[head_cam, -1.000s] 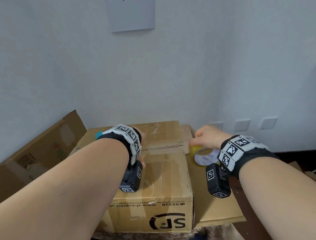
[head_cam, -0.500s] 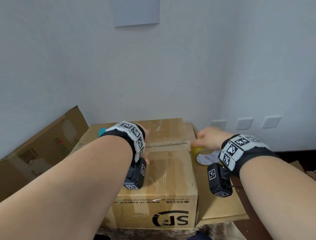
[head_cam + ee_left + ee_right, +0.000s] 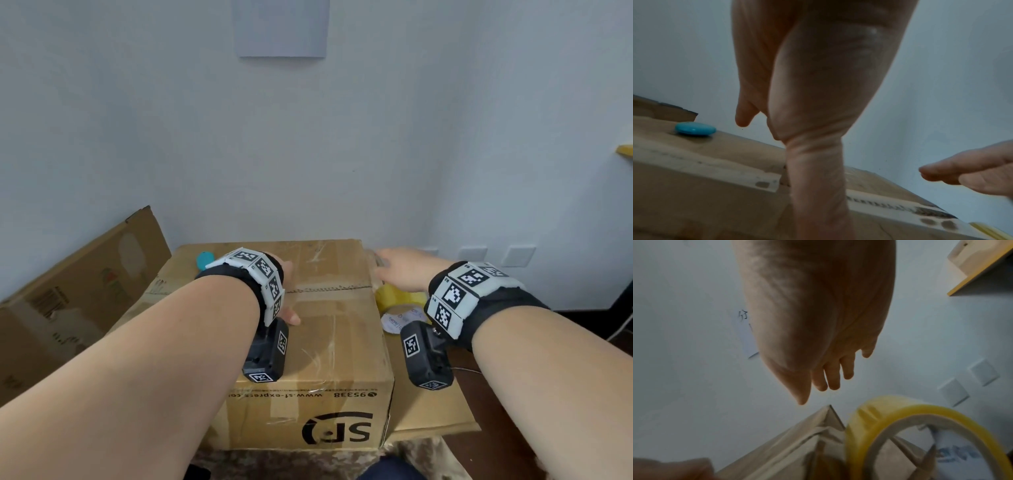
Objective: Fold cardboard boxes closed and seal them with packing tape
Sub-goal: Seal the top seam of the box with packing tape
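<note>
Head looks down; wrist views, perhaps blurred, share the box (image 3: 308, 308).

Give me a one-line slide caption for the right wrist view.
Right hand, fingers extended, hovers above the yellow packing tape roll beside the cardboard box.

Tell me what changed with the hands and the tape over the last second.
The right hand let go of the yellow packing tape roll and lifted, fingers now straight above it. The roll stayed beside the brown cardboard box; the left hand stayed resting on the box top, the small turquoise object unmoved.
</note>
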